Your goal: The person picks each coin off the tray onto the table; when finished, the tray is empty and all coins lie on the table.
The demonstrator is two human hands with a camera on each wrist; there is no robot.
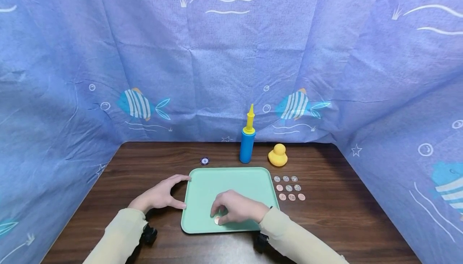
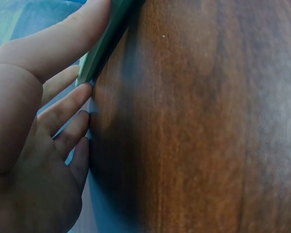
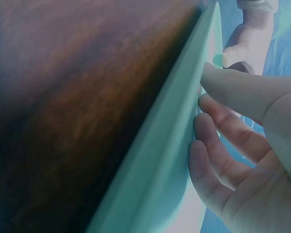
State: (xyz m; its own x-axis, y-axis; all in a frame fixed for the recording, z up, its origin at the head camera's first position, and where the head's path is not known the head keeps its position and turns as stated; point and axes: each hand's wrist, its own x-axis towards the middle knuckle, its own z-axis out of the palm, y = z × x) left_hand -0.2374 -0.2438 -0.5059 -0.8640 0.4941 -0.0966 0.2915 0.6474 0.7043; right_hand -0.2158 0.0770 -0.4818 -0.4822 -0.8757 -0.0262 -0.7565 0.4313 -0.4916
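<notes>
A mint-green tray (image 1: pixel 231 183) lies on the dark wooden table. My left hand (image 1: pixel 159 193) is at its left side, thumb and index finger spread apart and touching the rim. The left wrist view shows the left hand's fingers (image 2: pixel 65 109) fairly straight beside the tray's edge. Over the lower middle of the tray, my right hand (image 1: pixel 236 207) pinches a copper coin (image 1: pixel 217 220) between thumb and fingertips, low at the tray's surface. In the right wrist view the right hand's fingers (image 3: pixel 223 126) are bent down behind the tray's near rim (image 3: pixel 160 155), which partly hides the tips.
Several silver and copper coins (image 1: pixel 288 188) lie in rows right of the tray. A yellow rubber duck (image 1: pixel 277 156) and an upright blue-and-yellow hand pump (image 1: pixel 247 143) stand behind it. A dark poker chip (image 1: pixel 204 161) lies at the back left. A blue fish-patterned curtain (image 1: pixel 224 67) surrounds the table.
</notes>
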